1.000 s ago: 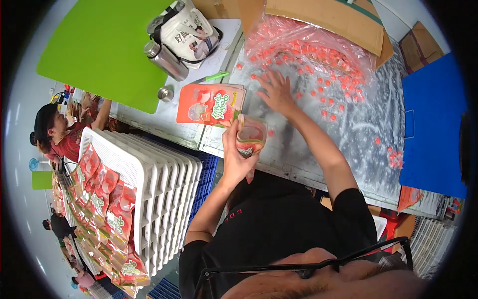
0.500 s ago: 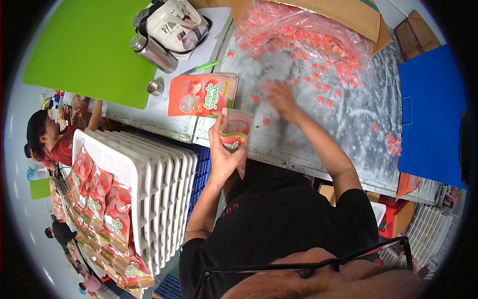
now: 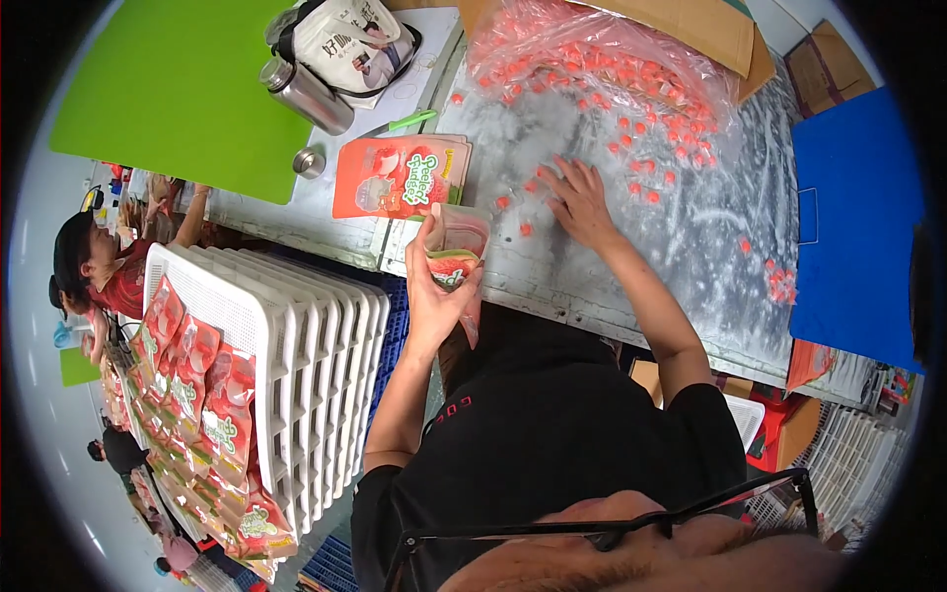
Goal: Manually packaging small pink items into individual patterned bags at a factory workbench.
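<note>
My left hand (image 3: 432,301) grips a red-and-clear candy pouch (image 3: 464,235) at the table's near edge, its mouth parted. Over the metal table (image 3: 651,266), my right hand (image 3: 584,207) has its fingers spread, palm down. By its fingertips is a small red wrapped candy (image 3: 531,185); whether they touch it I cannot tell. Two more candies, one of them nearer me (image 3: 525,229), lie between my hands. Just beyond my left hand rests a stack of flat, printed red pouches (image 3: 395,183).
A plastic liner (image 3: 612,49) spills many red candies from a cardboard box (image 3: 681,25) at the back. A knife with a green handle (image 3: 412,120), a steel flask (image 3: 311,102) and a bag (image 3: 345,49) stand left. Stacked white trays (image 3: 326,365) bear filled pouches; a co-worker (image 3: 109,257) is beyond.
My right hand has moved slightly right and slowed from a blur, its fingers now distinct and spread. The left hand still holds the pouch, shifted slightly.
</note>
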`<action>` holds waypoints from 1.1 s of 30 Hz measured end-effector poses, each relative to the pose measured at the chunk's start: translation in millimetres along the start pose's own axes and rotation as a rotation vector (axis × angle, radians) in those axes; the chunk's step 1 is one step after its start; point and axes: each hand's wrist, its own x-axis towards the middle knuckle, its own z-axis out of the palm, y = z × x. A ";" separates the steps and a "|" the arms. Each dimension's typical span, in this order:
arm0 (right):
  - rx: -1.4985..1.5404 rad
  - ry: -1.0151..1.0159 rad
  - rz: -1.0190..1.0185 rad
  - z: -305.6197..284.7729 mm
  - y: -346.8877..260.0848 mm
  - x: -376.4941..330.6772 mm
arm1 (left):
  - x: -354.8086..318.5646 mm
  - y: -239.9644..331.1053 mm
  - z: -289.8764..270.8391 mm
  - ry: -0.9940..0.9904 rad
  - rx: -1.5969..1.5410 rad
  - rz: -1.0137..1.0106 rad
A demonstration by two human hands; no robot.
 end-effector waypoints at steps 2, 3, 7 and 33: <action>-0.089 -0.097 -0.064 2.5 8.1 11.6 | 1.1 1.8 -0.5 -0.003 -0.007 0.007; -0.087 -0.095 -0.067 2.0 5.0 14.6 | 1.7 0.6 -1.4 0.005 0.022 0.024; -0.028 -0.169 -0.125 3.6 -28.3 23.5 | 1.7 -1.4 -5.3 0.029 0.074 0.066; 1.671 0.359 0.269 -69.3 -132.4 30.3 | 10.9 17.1 45.3 -0.099 0.340 0.261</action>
